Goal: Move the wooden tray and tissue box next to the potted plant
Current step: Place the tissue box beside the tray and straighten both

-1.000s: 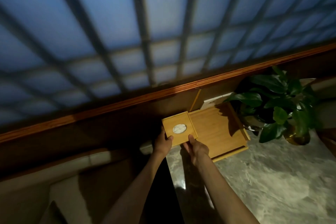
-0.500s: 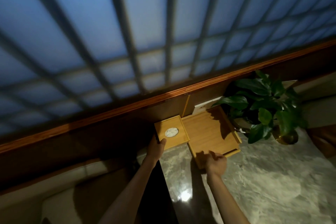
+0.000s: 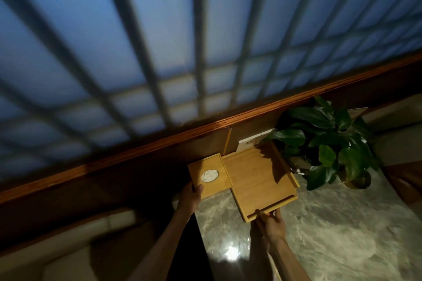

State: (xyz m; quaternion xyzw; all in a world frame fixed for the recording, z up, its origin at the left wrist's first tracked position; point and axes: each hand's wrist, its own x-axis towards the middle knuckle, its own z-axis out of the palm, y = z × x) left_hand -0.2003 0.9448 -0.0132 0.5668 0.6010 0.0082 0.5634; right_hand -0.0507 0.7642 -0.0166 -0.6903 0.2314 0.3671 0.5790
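The wooden tray (image 3: 258, 180) lies flat on the marble tabletop, its right edge close to the potted plant (image 3: 328, 143). Against the tray's left side stands the square wooden tissue box (image 3: 209, 175), with a round white opening on top. My left hand (image 3: 190, 196) grips the box's near left corner, thumb on top. My right hand (image 3: 270, 223) holds the tray's near edge, fingers curled on its rim. The plant's leaves cast a shadow across the tray's far right corner.
A marble tabletop (image 3: 331, 235) runs to the right. Behind it is a dark wooden wall with a reddish rail (image 3: 159, 143) under a frosted lattice window. A white plate (image 3: 253, 141) sits on the wall behind the tray. A pale cushioned seat (image 3: 57, 255) lies lower left.
My right hand left the tissue box, moved right and took the tray's near edge. My left hand stayed on the box. Box and tray sit about where they were.
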